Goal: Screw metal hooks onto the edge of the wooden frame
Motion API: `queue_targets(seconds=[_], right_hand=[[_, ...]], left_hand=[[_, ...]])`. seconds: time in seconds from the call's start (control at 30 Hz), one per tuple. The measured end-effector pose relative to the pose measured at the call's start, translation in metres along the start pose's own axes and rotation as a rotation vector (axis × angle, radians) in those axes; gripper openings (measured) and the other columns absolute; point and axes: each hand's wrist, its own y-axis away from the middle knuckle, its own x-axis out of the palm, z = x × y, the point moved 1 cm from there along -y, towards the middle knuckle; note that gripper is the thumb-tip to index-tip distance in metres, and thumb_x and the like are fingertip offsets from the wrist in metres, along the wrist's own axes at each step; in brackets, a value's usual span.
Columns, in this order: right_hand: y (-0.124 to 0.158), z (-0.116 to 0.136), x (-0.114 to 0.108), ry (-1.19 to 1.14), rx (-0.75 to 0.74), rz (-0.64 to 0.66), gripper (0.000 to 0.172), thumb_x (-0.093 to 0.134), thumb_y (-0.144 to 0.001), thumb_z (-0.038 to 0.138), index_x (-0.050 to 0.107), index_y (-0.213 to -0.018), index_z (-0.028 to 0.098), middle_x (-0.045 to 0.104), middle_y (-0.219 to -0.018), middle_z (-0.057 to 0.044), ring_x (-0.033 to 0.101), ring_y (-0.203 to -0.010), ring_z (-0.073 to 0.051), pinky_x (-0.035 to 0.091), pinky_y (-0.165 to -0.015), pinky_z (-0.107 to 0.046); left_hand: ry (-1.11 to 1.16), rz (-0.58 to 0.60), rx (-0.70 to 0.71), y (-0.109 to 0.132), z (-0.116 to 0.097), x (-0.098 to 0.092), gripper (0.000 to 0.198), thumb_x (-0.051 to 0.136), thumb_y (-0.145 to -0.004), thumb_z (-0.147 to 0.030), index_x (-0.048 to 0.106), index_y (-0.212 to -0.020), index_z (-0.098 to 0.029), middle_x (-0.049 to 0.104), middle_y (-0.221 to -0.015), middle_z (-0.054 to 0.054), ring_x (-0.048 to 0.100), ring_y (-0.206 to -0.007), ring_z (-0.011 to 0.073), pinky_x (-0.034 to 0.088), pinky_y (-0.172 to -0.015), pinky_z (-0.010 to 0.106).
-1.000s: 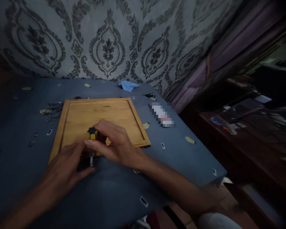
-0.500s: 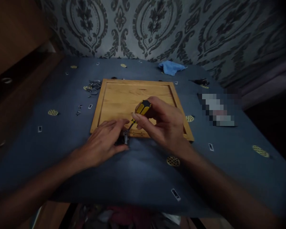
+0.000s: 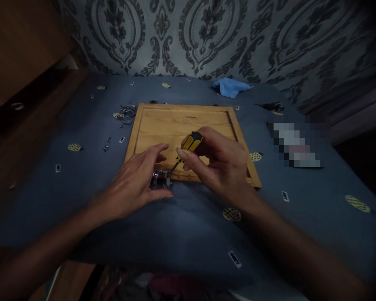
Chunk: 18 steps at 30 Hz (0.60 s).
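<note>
A yellow and black screwdriver (image 3: 192,143) is gripped in my right hand (image 3: 222,161), its shaft slanting down to the left. The tip meets a small metal fitting (image 3: 163,179), which looks like a cabinet hinge, at the near edge of the framed wooden panel (image 3: 188,119). My left hand (image 3: 136,179) is spread around the hinge, fingers above it on the panel side and thumb below, with a gap between. Whether its palm touches the hinge is hidden. Small dark holes show in the panel's near rail, right of the hinge.
Loose screws (image 3: 107,145) lie left of the panel, near a pile of metal pieces (image 3: 127,113). At the back rests a blue cloth (image 3: 232,87). A dark object (image 3: 272,106) and a blurred-out flat item (image 3: 296,144) lie to the right on the patterned blue tablecloth (image 3: 181,234).
My left fingers have lifted and spread away from the hinge, so more of it shows. My right hand keeps the screwdriver at the same spot. The whole view has shifted slightly.
</note>
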Motion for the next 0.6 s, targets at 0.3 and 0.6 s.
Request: queue_targets(seconds=[0.3, 0.6], right_hand=[[0.0, 0.0, -0.002, -0.008, 0.012, 0.003, 0.021, 0.07, -0.097, 0.033, 0.056, -0.085, 0.024, 0.058, -0.068, 0.003, 0.057, -0.061, -0.015, 0.046, -0.055, -0.029], [0.0, 0.002, -0.001, 0.03, -0.026, 0.0, 0.025, 0.07, -0.097, 0.04, 0.057, -0.085, 0.024, 0.056, -0.072, 0.003, 0.054, -0.062, -0.014, 0.049, -0.058, -0.029]], left_hand=[[-0.105, 0.076, 0.016, -0.002, -0.003, 0.004, 0.086, 0.086, -0.082, -0.038, 0.035, -0.149, -0.026, 0.066, -0.132, 0.014, 0.065, -0.123, 0.0351, 0.053, -0.104, 0.055], [-0.127, 0.132, 0.021, -0.005, -0.006, 0.008, 0.075, 0.083, -0.084, -0.028, 0.038, -0.145, -0.024, 0.068, -0.131, 0.012, 0.064, -0.127, 0.0356, 0.052, -0.106, 0.054]])
